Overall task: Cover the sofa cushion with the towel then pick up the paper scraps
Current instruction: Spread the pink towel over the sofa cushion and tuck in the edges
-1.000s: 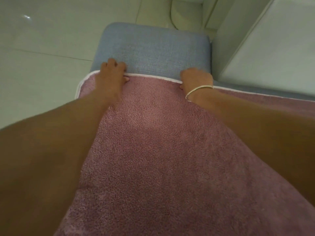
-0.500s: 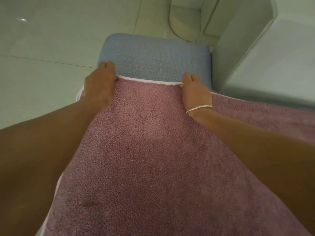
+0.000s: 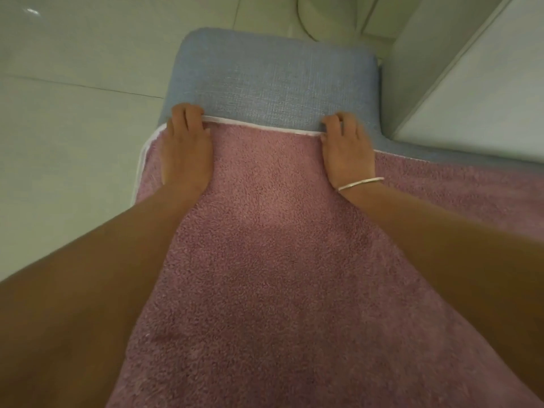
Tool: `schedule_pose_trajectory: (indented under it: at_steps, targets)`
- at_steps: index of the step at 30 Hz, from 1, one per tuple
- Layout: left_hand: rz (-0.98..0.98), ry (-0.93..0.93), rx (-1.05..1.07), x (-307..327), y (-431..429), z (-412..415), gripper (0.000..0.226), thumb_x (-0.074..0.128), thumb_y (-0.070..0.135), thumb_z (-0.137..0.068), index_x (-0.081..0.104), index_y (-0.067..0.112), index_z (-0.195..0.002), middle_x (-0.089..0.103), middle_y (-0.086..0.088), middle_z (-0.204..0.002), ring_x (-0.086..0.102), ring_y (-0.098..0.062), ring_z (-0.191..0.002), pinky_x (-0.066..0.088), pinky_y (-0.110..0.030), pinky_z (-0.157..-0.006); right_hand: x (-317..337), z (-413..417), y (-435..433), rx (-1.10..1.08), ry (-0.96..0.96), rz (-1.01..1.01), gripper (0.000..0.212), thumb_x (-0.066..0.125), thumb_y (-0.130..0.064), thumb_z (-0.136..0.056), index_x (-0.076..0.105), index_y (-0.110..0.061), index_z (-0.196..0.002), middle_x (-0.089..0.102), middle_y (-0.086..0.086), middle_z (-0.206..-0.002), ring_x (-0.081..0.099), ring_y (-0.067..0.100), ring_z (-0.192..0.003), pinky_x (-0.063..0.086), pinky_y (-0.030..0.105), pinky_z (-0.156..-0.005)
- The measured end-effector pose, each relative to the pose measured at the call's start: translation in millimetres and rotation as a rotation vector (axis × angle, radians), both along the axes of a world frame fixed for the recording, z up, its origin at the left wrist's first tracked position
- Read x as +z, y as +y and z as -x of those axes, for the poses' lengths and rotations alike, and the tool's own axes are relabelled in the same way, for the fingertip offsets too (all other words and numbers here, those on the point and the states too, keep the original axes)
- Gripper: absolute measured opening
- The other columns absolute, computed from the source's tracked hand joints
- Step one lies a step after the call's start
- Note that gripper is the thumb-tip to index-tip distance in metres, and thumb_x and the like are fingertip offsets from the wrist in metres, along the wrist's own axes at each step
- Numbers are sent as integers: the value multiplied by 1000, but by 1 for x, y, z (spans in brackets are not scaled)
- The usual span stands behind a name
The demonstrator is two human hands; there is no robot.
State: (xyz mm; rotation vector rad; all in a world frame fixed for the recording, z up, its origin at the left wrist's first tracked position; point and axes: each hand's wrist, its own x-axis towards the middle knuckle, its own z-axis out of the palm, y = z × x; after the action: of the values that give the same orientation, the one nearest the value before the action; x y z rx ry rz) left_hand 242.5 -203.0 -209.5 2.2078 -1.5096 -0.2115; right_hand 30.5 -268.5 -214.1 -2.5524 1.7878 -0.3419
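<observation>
Pink towel (image 3: 282, 260) under both hands

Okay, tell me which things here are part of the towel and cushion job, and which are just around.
Part of the job:
- pink towel
- blue sofa cushion
- left hand and right hand, both gripping the towel's white-trimmed edge
No paper scraps are in view.

Just around:
- tiled floor
- white cabinet
- bangle on the right wrist

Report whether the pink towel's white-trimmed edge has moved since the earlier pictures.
No, not clearly. The pink terry towel's white-trimmed edge still crosses the blue fabric sofa cushion, leaving a similar bare strip beyond it.
</observation>
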Motion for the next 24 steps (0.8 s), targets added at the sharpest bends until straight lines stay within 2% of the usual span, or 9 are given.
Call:
schedule_pose_trajectory:
  at_steps: [2, 4, 5, 7, 10, 12, 15, 20, 24]
  targets:
    - [-59, 13, -53, -1, 17, 4, 40, 35, 14, -96, 34, -2, -133, 37, -21, -141, 38, -34, -127, 31, -41, -104, 6, -1, 15, -14, 11, -73, 32, 44, -10, -87, 58, 1, -114, 58, 27, -120, 59, 41, -104, 50, 46, -83]
    - [-165, 9, -85, -2, 33, 0, 50, 31, 23, -99, 23, 2, -143, 25, -17, -152, 24, -30, -140, 18, -39, -116, 10, 0, 38, -48, 48, -234, 46, 36, -21, -96, 34, -8, -140, 29, 19, -149, 30, 37, -136, 27, 49, -110]
    - [-223, 11, -87, -3, 41, -4, 53, 29, 28, -99, 16, 5, -146, 17, -14, -155, 15, -27, -144, 12, -38, -118, 12, 1, 50, -57, 65, -308, 51, 32, -27, -98, 21, -13, -146, 15, 14, -155, 15, 33, -143, 14, 47, -116]
    - [-331, 49, -57, -2, 59, -15, 58, 25, 38, -99, 7, 12, -148, 6, -9, -158, 6, -24, -146, 9, -39, -119, 20, -1, 73, -49, 101, -387, 55, 27, -34, -99, 9, -18, -148, 0, 9, -158, 0, 30, -145, 2, 46, -118]
    - [-438, 222, 34, -1, 102, -28, 62, 24, 44, -97, 4, 14, -148, 8, -9, -158, 12, -27, -144, 15, -43, -118, 30, -2, 114, -18, 149, -469, 57, 25, -37, -99, 4, -20, -149, -8, 7, -158, -5, 29, -146, -1, 46, -118]
    - [-441, 293, 53, 1, 142, -32, 63, 25, 45, -97, 7, 13, -148, 15, -11, -156, 20, -29, -142, 20, -46, -117, 34, 3, 150, 30, 169, -486, 58, 21, -41, -97, 4, -19, -149, -7, 7, -158, -4, 29, -146, -1, 46, -118]
    - [-459, 278, 47, 6, 210, -23, 60, 24, 42, -98, 9, 13, -148, 19, -11, -155, 23, -29, -141, 24, -48, -115, 36, 8, 214, 110, 159, -480, 73, 4, -48, -83, 12, -16, -148, 8, 10, -157, 5, 35, -145, 6, 49, -117]
    - [-495, 173, 131, 20, 280, 20, 57, 25, 32, -100, 5, 10, -148, 8, -13, -157, 13, -28, -144, 18, -42, -116, 35, 7, 292, 166, 182, -411, 59, 30, -35, -84, 49, -6, -132, 52, 18, -135, 48, 44, -123, 39, 57, -97]
    - [-513, 197, 191, 28, 326, 37, 59, 29, 35, -99, 7, 13, -148, 9, -9, -157, 14, -29, -143, 19, -44, -115, 43, 12, 340, 270, 218, -421, 57, 34, -35, -81, 55, -8, -127, 59, 16, -129, 56, 40, -117, 45, 55, -91]
